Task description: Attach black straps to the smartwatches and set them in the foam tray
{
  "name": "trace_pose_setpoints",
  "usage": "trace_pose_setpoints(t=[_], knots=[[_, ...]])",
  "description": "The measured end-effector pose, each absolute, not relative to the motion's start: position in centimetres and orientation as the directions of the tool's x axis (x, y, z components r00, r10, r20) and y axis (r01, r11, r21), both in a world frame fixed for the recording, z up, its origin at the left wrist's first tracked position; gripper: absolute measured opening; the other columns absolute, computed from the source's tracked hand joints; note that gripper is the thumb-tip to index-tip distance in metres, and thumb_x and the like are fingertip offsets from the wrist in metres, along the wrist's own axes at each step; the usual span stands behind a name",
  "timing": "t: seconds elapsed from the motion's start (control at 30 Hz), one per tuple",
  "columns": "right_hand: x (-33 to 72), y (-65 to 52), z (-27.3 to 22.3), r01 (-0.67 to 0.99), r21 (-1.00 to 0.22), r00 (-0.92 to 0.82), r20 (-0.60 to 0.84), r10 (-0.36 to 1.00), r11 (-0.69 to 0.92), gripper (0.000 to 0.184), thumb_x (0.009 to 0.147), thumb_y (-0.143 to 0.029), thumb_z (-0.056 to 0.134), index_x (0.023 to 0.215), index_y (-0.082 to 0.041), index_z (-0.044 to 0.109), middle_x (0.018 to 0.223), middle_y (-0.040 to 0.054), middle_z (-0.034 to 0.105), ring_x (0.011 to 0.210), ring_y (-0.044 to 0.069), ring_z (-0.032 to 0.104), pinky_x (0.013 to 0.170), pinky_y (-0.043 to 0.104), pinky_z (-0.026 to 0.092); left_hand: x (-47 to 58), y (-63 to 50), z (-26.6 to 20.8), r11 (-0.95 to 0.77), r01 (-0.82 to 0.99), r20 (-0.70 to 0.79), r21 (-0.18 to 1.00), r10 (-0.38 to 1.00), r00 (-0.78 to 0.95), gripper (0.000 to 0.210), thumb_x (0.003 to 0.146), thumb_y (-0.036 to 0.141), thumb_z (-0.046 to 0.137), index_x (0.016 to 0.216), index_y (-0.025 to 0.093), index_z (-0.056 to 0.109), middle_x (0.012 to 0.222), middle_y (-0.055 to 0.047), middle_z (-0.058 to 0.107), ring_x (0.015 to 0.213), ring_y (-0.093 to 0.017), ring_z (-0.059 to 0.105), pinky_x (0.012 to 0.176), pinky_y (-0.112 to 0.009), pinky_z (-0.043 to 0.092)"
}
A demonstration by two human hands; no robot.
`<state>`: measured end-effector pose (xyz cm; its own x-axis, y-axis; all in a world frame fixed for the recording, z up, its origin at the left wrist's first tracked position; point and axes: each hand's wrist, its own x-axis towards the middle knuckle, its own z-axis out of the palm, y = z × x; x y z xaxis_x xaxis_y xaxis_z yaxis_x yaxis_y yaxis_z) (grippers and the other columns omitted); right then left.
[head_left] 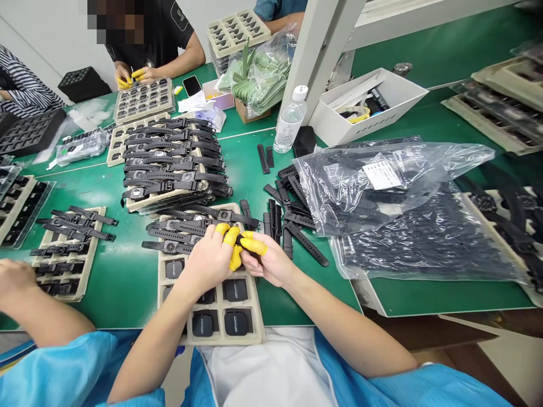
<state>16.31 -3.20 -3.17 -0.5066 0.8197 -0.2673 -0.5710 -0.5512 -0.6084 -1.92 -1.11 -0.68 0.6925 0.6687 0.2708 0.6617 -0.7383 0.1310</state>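
My left hand point(214, 251) and my right hand point(271, 260) meet over a cream tray, fingers closed, with yellow finger cots on the fingertips. Pinched between them is a small black piece point(240, 239), mostly hidden by the fingers; I cannot tell which watch part it is. Below lies the cream tray point(259, 316), its pockets holding square black watch heads point(236, 323). Across its far end rest several watches with black straps point(169, 233). Loose black straps point(306, 243) lie in a heap to the right of my hands.
A clear bag of black straps point(399, 226) covers the right side. Behind stand a water bottle point(290, 121), a white box point(369, 107) and a post point(318, 45). Stacked watch trays point(169, 164) rise ahead. A co-worker's arm point(38, 305) is at left; another person point(156, 39) works opposite.
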Motion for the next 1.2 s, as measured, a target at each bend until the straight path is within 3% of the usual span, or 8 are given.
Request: trace_pose_setpoints(t=[0.13, 0.4, 0.63, 0.83, 1.03, 1.2], knots=[[16.3, -3.2, -3.2, -0.578, -0.606, -0.506, -0.259, 0.823, -0.546, 0.038, 0.084, -0.049, 0.077, 0.080, -0.022, 0.050, 0.046, -0.0097, 0.047, 0.036, 0.005, 0.025, 0.034, 0.016, 0.022, -1.9, -1.1, -0.1, -0.762, 0.620, 0.278, 0.185, 0.646, 0.711, 0.045, 0.097, 0.019, 0.044, 0.140, 0.009, 0.053, 0.120, -0.020, 0.061, 0.113, -0.032, 0.058, 0.092, -0.047, 0.060], [16.2, -3.2, -3.2, -0.576, -0.607, -0.510, -0.256, 0.821, -0.547, 0.039, 0.085, -0.050, 0.077, 0.080, -0.021, 0.052, 0.047, -0.0097, 0.047, 0.036, 0.005, 0.026, 0.034, 0.015, 0.022, -2.1, -1.1, -0.6, -0.746, 0.648, 0.257, 0.152, 0.663, 0.703, 0.043, 0.098, 0.020, 0.047, 0.139, 0.009, 0.053, 0.118, -0.020, 0.062, 0.113, -0.033, 0.059, 0.090, -0.047, 0.060], [16.2, -3.3, -3.3, -0.603, -0.574, -0.526, -0.236, 0.817, -0.554, 0.036, 0.086, -0.048, 0.077, 0.083, -0.021, 0.052, 0.047, -0.0101, 0.047, 0.035, 0.005, 0.026, 0.034, 0.016, 0.022, -2.4, -1.1, 0.3, -0.760, 0.566, 0.253, 0.320, 0.644, 0.722, 0.045, 0.100, 0.022, 0.039, 0.141, 0.007, 0.049, 0.122, -0.020, 0.059, 0.116, -0.031, 0.056, 0.096, -0.046, 0.057], [16.1, -3.4, -3.3, -0.634, -0.539, -0.528, -0.222, 0.820, -0.555, 0.037, 0.084, -0.047, 0.078, 0.082, -0.021, 0.052, 0.046, -0.0111, 0.045, 0.034, 0.005, 0.025, 0.033, 0.016, 0.023, -2.3, -0.9, 0.4, -0.752, 0.529, 0.271, 0.395, 0.645, 0.714, 0.045, 0.102, 0.023, 0.037, 0.144, 0.011, 0.047, 0.123, -0.018, 0.061, 0.117, -0.029, 0.058, 0.098, -0.045, 0.055], [15.9, -3.5, -3.1, -0.584, -0.642, -0.466, -0.237, 0.853, -0.497, 0.039, 0.085, -0.051, 0.077, 0.082, -0.022, 0.051, 0.045, -0.0117, 0.044, 0.035, 0.005, 0.026, 0.033, 0.016, 0.022, -2.2, -0.9, 0.3, -0.761, 0.527, 0.301, 0.379, 0.640, 0.707, 0.042, 0.103, 0.023, 0.037, 0.142, 0.011, 0.047, 0.125, -0.018, 0.061, 0.117, -0.029, 0.059, 0.098, -0.044, 0.056], [15.9, -3.4, -3.1, -0.570, -0.650, -0.469, -0.245, 0.849, -0.502, 0.040, 0.085, -0.053, 0.076, 0.081, -0.023, 0.049, 0.045, -0.0123, 0.043, 0.035, 0.005, 0.025, 0.033, 0.016, 0.022, -2.2, -0.9, 0.0, -0.759, 0.578, 0.278, 0.298, 0.649, 0.708, 0.043, 0.101, 0.021, 0.039, 0.142, 0.012, 0.048, 0.124, -0.018, 0.062, 0.119, -0.030, 0.059, 0.098, -0.045, 0.057]])
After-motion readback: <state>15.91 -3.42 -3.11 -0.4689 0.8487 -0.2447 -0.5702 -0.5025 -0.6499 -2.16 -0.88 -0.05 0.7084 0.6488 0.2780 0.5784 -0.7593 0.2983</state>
